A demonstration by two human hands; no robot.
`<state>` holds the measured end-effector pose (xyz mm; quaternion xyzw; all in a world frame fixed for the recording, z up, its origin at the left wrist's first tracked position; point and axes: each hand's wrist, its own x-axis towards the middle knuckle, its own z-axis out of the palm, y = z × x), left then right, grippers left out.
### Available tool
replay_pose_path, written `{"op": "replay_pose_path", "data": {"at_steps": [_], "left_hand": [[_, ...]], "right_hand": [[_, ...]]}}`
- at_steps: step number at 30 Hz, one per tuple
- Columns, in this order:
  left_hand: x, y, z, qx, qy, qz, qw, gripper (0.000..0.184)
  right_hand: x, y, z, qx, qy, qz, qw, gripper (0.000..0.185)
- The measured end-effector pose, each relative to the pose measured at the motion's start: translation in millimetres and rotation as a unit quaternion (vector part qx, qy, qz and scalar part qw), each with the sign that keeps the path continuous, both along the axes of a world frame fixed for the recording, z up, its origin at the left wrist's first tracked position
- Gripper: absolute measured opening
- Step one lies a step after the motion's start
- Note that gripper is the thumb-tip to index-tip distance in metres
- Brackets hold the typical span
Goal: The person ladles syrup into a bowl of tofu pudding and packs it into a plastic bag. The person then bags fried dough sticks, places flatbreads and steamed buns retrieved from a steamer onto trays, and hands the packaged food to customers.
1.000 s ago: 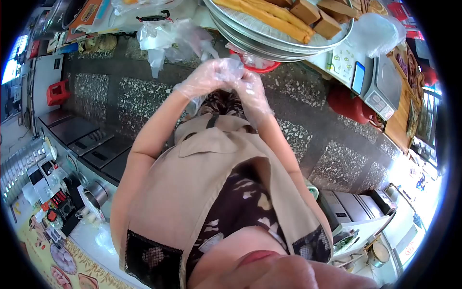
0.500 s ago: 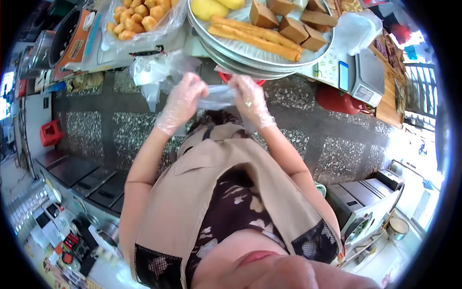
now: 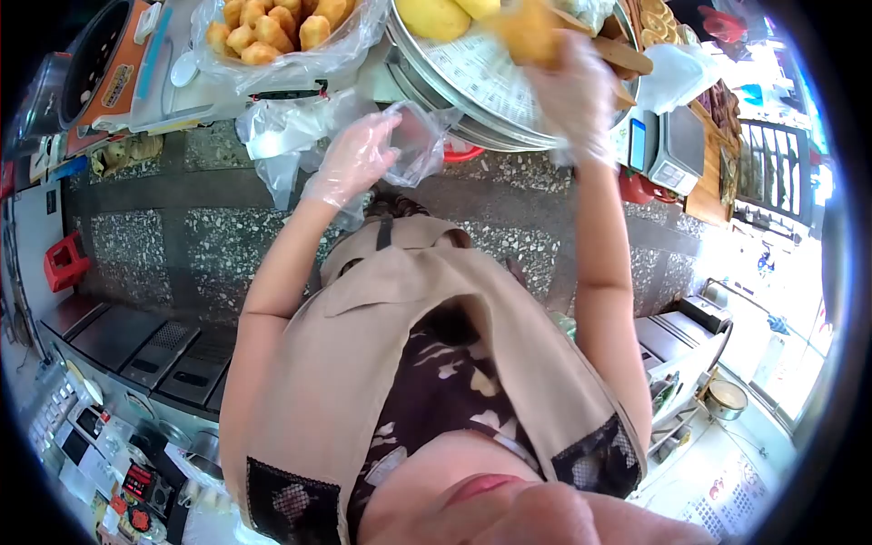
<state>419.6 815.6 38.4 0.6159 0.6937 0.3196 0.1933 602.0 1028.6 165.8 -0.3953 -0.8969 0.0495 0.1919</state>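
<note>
Tray [image 3: 481, 82]; above tray, blurred dough [image 3: 527, 34], your right hand [image 3: 581, 98] curled round it; beside tray's near left edge, bag [image 3: 420, 150], your left hand [image 3: 352, 162] half-closed, fingers pinching it.

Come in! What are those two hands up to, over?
Left hand holding clear plastic bag. Right hand gripping golden food, motion-blurred, over tray. Nothing visibly blocking either.

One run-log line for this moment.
left hand: holds clear bag | right hand: grips golden food, blurred, over tray | both gloved
</note>
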Motion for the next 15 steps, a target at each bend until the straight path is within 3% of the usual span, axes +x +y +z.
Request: {"op": "replay_pose_path", "data": {"at_steps": [1,2,3,5,6,7,8,11,13,15], "left_hand": [[-2,3,-3,0.006,-0.027,-0.013,1.000,0.046],[-3,6,0,0.006,-0.028,-0.018,0.999,0.046],[-1,12,5,-0.004,-0.027,-0.017,0.999,0.052],[3,24,14,-0.009,-0.022,-0.025,0.999,0.059],[6,28,17,0.010,-0.204,-0.051,0.978,0.064],[9,30,21,0.027,-0.379,-0.075,0.922,0.069],[3,24,25,0.013,-0.416,-0.091,0.905,0.081],[-4,18,30,-0.033,-0.491,-0.092,0.866,0.085],[-4,20,31,-0.026,-0.462,-0.091,0.882,0.088],[-12,28,27,-0.021,-0.147,-0.110,0.983,0.090]], "right_hand": [[9,-10,23,-0.028,0.200,-0.026,0.979,0.028],[25,-17,33,-0.142,0.405,-0.020,0.903,0.025],[23,-42,66,-0.188,0.449,-0.112,0.866,0.025],[27,-69,66,-0.213,0.579,-0.061,0.785,0.026],[26,-83,61,-0.233,0.572,-0.043,0.785,0.028],[23,-94,51,-0.254,0.564,-0.024,0.785,0.029],[20,-102,37,-0.220,0.576,-0.022,0.787,0.030],[26,-110,17,-0.207,0.610,0.001,0.764,0.035],[32,-113,16,-0.196,0.627,0.040,0.753,0.033],[37,-121,25,-0.217,0.650,0.036,0.727,0.038]]}}
